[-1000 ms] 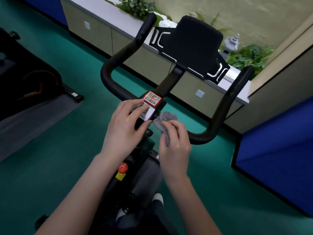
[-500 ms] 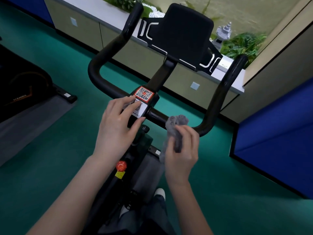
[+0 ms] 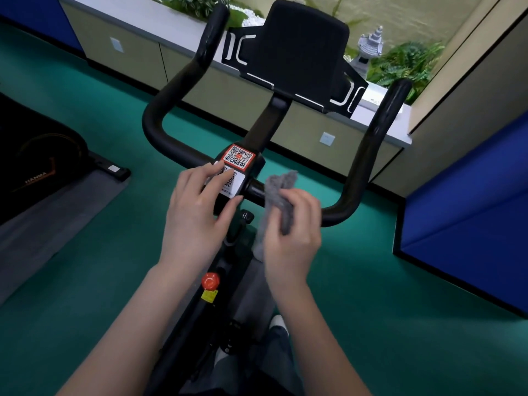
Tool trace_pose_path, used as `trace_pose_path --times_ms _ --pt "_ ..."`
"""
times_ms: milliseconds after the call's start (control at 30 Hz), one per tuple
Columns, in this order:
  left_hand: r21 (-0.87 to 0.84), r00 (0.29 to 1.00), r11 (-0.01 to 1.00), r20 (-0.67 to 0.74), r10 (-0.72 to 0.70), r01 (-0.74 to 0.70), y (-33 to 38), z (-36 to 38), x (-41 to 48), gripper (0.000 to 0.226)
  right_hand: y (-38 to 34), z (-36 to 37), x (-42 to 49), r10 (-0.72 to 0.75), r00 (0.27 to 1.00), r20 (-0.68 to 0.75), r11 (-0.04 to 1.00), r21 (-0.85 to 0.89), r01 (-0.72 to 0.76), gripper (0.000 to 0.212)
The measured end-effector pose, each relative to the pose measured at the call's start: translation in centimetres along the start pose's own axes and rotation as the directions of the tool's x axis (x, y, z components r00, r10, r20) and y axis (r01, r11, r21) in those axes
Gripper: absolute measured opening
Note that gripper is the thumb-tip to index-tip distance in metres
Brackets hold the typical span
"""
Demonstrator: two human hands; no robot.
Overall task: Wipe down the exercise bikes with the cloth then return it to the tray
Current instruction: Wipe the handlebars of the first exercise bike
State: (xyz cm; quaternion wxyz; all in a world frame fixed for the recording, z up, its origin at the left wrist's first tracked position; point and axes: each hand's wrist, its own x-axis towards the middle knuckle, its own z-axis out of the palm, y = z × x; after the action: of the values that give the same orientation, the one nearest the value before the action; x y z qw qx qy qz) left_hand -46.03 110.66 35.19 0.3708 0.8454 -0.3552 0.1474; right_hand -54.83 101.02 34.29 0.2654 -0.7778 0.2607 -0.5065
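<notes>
A green floor (image 3: 400, 324) fills the lower field. At 9 o'clock, locate a grey mat (image 3: 57, 221) lying flat on it. At 3 o'clock, note a blue panel (image 3: 471, 210) standing on the floor; a second blue panel (image 3: 28, 18) sits at 10 o'clock. A low beige cabinet (image 3: 137, 58) with a pale top (image 3: 137, 22) runs from 11 to 2 o'clock and carries two square wall plates (image 3: 115, 44). Behind it, at 1 o'clock, find a stone lantern (image 3: 368, 50) beside green plants (image 3: 408, 64); white pebbles (image 3: 251, 20) lie at 12 o'clock.
</notes>
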Motion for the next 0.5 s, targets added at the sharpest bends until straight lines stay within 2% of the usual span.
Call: trace_pose_path --times_ms 267,433,500 --pt "-0.012 0.999 0.999 0.009 0.037 -0.036 -0.9 0.0 0.3 0.039 -1.0 2.0 -0.4 -0.063 0.985 0.163 0.997 0.043 0.057 0.021" --pt "-0.025 0.999 0.999 -0.001 0.040 -0.040 -1.0 0.0 0.3 0.039 -0.1 0.1 -1.5 0.053 0.993 0.102 0.993 0.096 -0.063 0.024" --pt "-0.034 0.999 0.999 -0.008 0.035 -0.036 -1.0 0.0 0.3 0.038 0.8 -1.5 -3.1 0.131 0.980 0.153 0.977 0.149 -0.154 0.024"
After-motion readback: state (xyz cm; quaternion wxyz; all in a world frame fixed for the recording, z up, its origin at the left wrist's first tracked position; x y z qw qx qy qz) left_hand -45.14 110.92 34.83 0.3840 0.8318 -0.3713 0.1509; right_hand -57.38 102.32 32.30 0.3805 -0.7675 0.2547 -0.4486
